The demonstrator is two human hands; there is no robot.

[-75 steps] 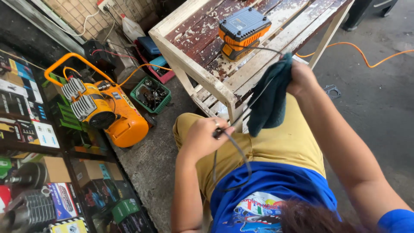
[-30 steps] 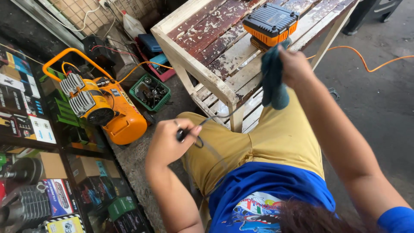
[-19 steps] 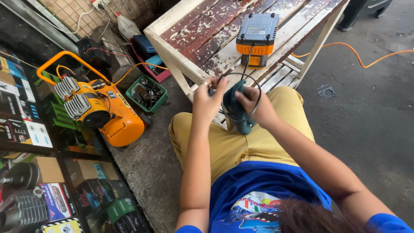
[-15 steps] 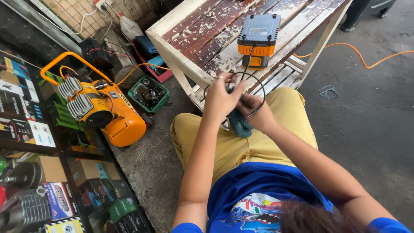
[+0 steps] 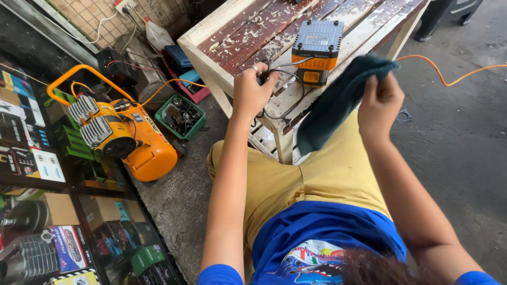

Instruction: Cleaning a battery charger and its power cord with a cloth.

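Rough concrete floor [image 5: 465,158] is seen on the right, and a worn wooden desk [image 5: 248,26] with peeling white and red paint is seen straight ahead of the seated person. On the desk, an orange and grey boxy device [image 5: 317,50] is set with its long axis running away from the person, its dark cord [image 5: 282,87] looped out in front of it. The left hand [image 5: 252,92] is closed around a bunch of that cord, right at the near edge of the desk, just left of the device. The right hand [image 5: 379,100] is clenched on a dark teal cloth [image 5: 338,103], which is held up at its top end and is hanging slantwise down toward the lap, in front of the desk's edge. The cloth's upper end is seen just beside the device, to its right; whether they touch cannot be told. The device thus lies between the two hands and a little beyond them, with the left hand tied to it through the cord.

Off to the left, on the floor, a green basket [image 5: 182,113] is filled with small metal parts, beside an orange air compressor [image 5: 127,140]. An orange cable [image 5: 449,76] is trailed across the floor at right.
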